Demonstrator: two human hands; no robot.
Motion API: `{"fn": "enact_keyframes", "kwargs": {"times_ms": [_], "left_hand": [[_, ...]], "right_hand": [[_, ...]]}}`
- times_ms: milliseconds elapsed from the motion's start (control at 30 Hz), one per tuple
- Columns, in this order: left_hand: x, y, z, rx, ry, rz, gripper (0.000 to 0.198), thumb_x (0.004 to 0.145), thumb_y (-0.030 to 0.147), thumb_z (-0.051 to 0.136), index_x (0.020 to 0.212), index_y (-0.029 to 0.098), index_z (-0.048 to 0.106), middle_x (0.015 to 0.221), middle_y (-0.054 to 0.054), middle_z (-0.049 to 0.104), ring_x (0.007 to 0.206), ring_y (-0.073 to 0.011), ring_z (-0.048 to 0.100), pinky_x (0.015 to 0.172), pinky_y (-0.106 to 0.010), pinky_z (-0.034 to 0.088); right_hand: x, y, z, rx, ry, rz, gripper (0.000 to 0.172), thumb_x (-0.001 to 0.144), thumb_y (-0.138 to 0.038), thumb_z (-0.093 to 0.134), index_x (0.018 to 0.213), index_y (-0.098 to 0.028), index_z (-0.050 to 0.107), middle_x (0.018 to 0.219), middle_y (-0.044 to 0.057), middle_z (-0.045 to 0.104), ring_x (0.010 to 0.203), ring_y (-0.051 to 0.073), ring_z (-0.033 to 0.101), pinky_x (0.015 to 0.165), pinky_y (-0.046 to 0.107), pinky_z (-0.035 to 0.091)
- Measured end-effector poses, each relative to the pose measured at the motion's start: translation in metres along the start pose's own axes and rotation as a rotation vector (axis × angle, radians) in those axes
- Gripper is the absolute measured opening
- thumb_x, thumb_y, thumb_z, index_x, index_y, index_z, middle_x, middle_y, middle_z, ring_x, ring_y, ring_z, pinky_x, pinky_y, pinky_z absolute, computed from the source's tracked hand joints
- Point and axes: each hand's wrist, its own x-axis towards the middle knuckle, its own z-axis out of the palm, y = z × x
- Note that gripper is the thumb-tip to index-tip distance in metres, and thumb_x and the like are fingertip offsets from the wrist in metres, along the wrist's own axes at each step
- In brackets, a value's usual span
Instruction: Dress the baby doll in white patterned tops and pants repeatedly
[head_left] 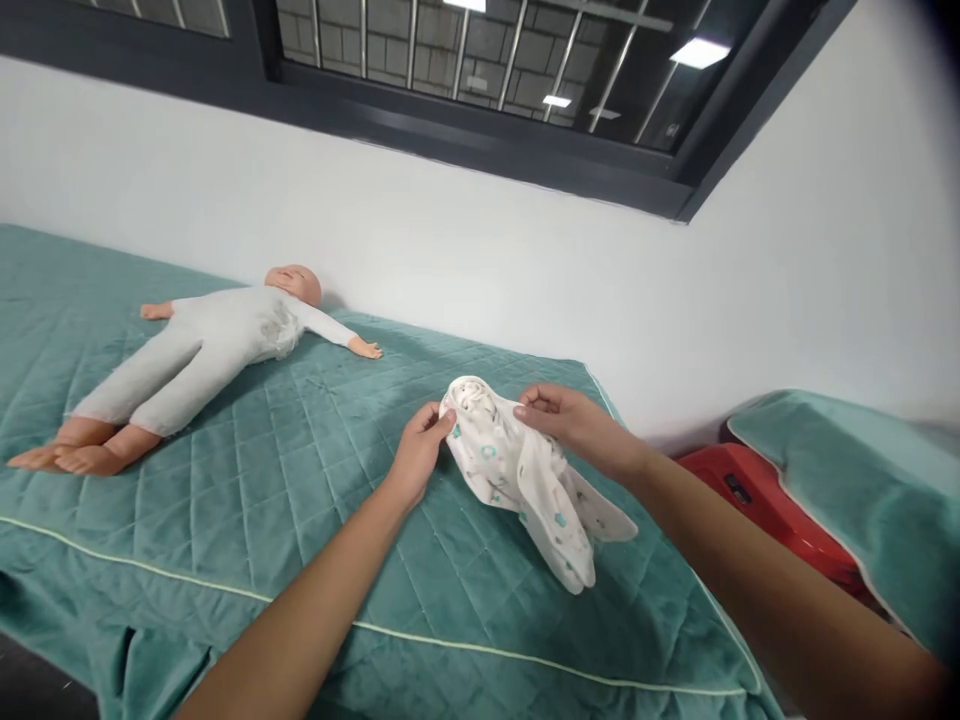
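Observation:
Held above the bed is a small white baby garment (499, 455) with a green and grey print. Its round opening is gathered at the top, and two narrow ends hang down to the lower right; its exact kind I cannot tell. My left hand (420, 452) pinches the left side of the opening between thumb and fingers. On the other side, my right hand (564, 418) has its fingers closed on the garment's upper right edge. A baby doll (217, 325) with a white cloth body lies on its back to the left, apart from both hands.
A green quilted cover (300, 480) with pale piping spreads over the bed. White wall (450, 270) and a dark-framed barred window (480, 110) rise behind it. At the right, a red plastic object (772, 500) lies partly under another green cloth (862, 480).

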Motion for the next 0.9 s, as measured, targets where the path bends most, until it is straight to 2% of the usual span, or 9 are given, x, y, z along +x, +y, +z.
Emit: {"fn": "enact_keyframes", "kwargs": {"times_ms": [133, 233, 300, 367, 500, 567, 633, 767, 900], "left_hand": [[0.007, 0.006, -0.006, -0.153, -0.017, -0.089, 0.024, 0.075, 0.038, 0.073, 0.083, 0.018, 0.063, 0.073, 0.003, 0.061, 0.064, -0.0112, 0.053, 0.062, -0.022, 0.040], [0.012, 0.024, -0.004, -0.196, -0.026, -0.084, 0.023, 0.073, 0.034, 0.075, 0.086, 0.018, 0.064, 0.077, 0.002, 0.064, 0.067, -0.0121, 0.056, 0.063, -0.022, 0.042], [0.014, 0.036, 0.003, -0.213, -0.034, -0.091, 0.024, 0.073, 0.035, 0.076, 0.087, 0.018, 0.065, 0.079, 0.001, 0.066, 0.069, -0.0131, 0.058, 0.064, -0.023, 0.043], [0.014, 0.043, 0.012, -0.257, -0.049, -0.121, 0.026, 0.073, 0.036, 0.077, 0.087, 0.019, 0.064, 0.079, 0.001, 0.066, 0.070, -0.0138, 0.059, 0.065, -0.024, 0.045], [0.008, 0.043, 0.023, -0.300, -0.062, -0.193, 0.023, 0.074, 0.033, 0.077, 0.085, 0.019, 0.062, 0.076, 0.002, 0.064, 0.067, -0.0125, 0.059, 0.065, -0.024, 0.047], [0.007, 0.044, 0.018, -0.289, -0.011, -0.190, 0.019, 0.074, 0.027, 0.075, 0.082, 0.019, 0.061, 0.076, 0.003, 0.063, 0.067, -0.0114, 0.058, 0.064, -0.022, 0.047], [0.008, 0.051, 0.008, -0.298, 0.039, -0.172, 0.014, 0.075, 0.022, 0.072, 0.081, 0.018, 0.060, 0.077, 0.002, 0.063, 0.069, -0.0113, 0.059, 0.065, -0.022, 0.047], [0.018, 0.081, -0.013, -0.311, 0.052, -0.160, 0.013, 0.079, 0.027, 0.067, 0.084, 0.018, 0.061, 0.083, -0.002, 0.067, 0.081, -0.0174, 0.064, 0.075, -0.029, 0.052], [0.025, 0.104, -0.024, -0.115, 0.048, -0.105, 0.028, 0.081, 0.045, 0.066, 0.087, 0.018, 0.062, 0.084, -0.005, 0.068, 0.086, -0.0235, 0.065, 0.077, -0.035, 0.054]], "right_hand": [[-0.002, -0.003, -0.027, -0.099, 0.052, 0.019, 0.034, 0.085, -0.054, 0.060, 0.089, -0.020, 0.058, 0.069, -0.004, 0.055, 0.058, 0.011, 0.048, 0.052, 0.024, 0.035], [0.002, -0.011, -0.050, -0.370, 0.301, -0.058, 0.025, 0.088, -0.044, 0.057, 0.089, -0.020, 0.060, 0.074, 0.000, 0.059, 0.065, 0.015, 0.052, 0.061, 0.028, 0.039], [0.004, -0.015, -0.050, -0.562, 0.510, -0.144, 0.019, 0.089, -0.037, 0.055, 0.090, -0.019, 0.062, 0.087, 0.005, 0.063, 0.078, 0.019, 0.057, 0.074, 0.035, 0.044], [0.004, -0.012, -0.027, -0.610, 0.553, -0.219, 0.019, 0.090, -0.037, 0.056, 0.096, -0.019, 0.063, 0.100, 0.008, 0.064, 0.092, 0.023, 0.059, 0.085, 0.040, 0.045], [-0.009, 0.019, 0.057, -0.496, 0.163, -0.265, 0.062, 0.075, -0.045, 0.077, 0.126, -0.019, 0.053, 0.128, 0.012, 0.057, 0.116, 0.029, 0.054, 0.099, 0.044, 0.044], [-0.020, 0.038, 0.086, -0.511, 0.125, -0.223, 0.054, 0.076, -0.037, 0.076, 0.122, -0.019, 0.055, 0.133, 0.014, 0.055, 0.123, 0.031, 0.051, 0.104, 0.047, 0.041], [-0.036, 0.052, 0.092, -0.490, 0.143, -0.193, 0.045, 0.080, -0.030, 0.070, 0.122, -0.020, 0.056, 0.134, 0.013, 0.056, 0.125, 0.030, 0.051, 0.106, 0.047, 0.040], [-0.080, 0.051, 0.037, -0.429, 0.336, -0.049, 0.021, 0.082, -0.032, 0.064, 0.099, -0.022, 0.058, 0.093, 0.006, 0.069, 0.083, 0.024, 0.063, 0.077, 0.037, 0.049], [-0.118, 0.038, -0.053, -0.573, 0.647, 0.129, 0.022, 0.079, -0.033, 0.067, 0.096, -0.025, 0.055, 0.088, 0.008, 0.068, 0.075, 0.024, 0.061, 0.067, 0.034, 0.043]]}}
